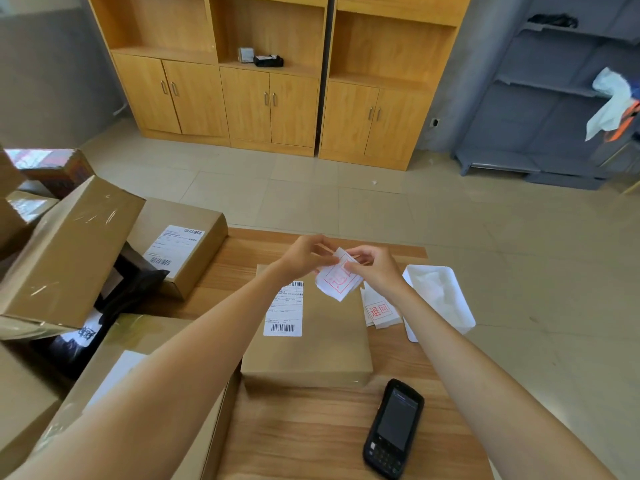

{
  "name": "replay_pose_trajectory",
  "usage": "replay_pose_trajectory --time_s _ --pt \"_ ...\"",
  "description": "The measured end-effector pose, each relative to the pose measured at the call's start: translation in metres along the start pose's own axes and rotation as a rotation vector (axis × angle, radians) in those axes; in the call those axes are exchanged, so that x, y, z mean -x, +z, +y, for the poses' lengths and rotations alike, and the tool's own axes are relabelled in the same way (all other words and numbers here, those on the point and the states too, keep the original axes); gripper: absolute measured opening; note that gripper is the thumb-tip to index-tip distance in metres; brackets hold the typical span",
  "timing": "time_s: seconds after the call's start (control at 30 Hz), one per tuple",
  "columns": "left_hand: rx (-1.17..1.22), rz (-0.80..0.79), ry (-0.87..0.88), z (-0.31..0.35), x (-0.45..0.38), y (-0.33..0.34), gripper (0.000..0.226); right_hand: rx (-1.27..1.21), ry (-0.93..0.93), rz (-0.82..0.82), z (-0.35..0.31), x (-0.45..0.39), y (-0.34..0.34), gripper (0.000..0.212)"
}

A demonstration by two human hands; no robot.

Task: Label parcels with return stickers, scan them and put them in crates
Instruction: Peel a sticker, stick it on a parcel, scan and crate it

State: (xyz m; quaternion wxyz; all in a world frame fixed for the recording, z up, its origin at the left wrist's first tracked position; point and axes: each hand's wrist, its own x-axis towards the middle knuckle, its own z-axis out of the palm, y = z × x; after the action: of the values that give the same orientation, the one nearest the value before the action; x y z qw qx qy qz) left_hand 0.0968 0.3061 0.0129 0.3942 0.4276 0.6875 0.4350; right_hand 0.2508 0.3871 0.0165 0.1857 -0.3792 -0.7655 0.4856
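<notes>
The wood-grain worktop (311, 427) carries a brown cardboard parcel (318, 341). Beside it, a white plastic tray (460, 306) holds crumpled white paper (433, 285). Above the parcel, left hand (304, 254) and right hand (374, 268) fingers pinch a white red-printed return sticker (337, 280).

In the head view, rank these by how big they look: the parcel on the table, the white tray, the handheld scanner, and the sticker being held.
1. Parcel, clearly largest.
2. White tray and scanner: look alike; the scanner is nearer the camera, so unranked.
3. Sticker, smallest, partly covered by both hands.
</notes>
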Motion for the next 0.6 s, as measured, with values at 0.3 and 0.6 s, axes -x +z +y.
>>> replay_pose_trajectory --time_s 0.3,0.6 --pt "-0.104 0.024 0.054 -0.008 -0.008 0.004 0.006 0.123 -0.046 -0.1 0.001 -0.003 0.007 0.027" --pt "-0.064 -0.021 0.001 -0.004 -0.015 0.01 0.017 0.096 0.009 -0.027 0.005 -0.008 0.001 0.016"
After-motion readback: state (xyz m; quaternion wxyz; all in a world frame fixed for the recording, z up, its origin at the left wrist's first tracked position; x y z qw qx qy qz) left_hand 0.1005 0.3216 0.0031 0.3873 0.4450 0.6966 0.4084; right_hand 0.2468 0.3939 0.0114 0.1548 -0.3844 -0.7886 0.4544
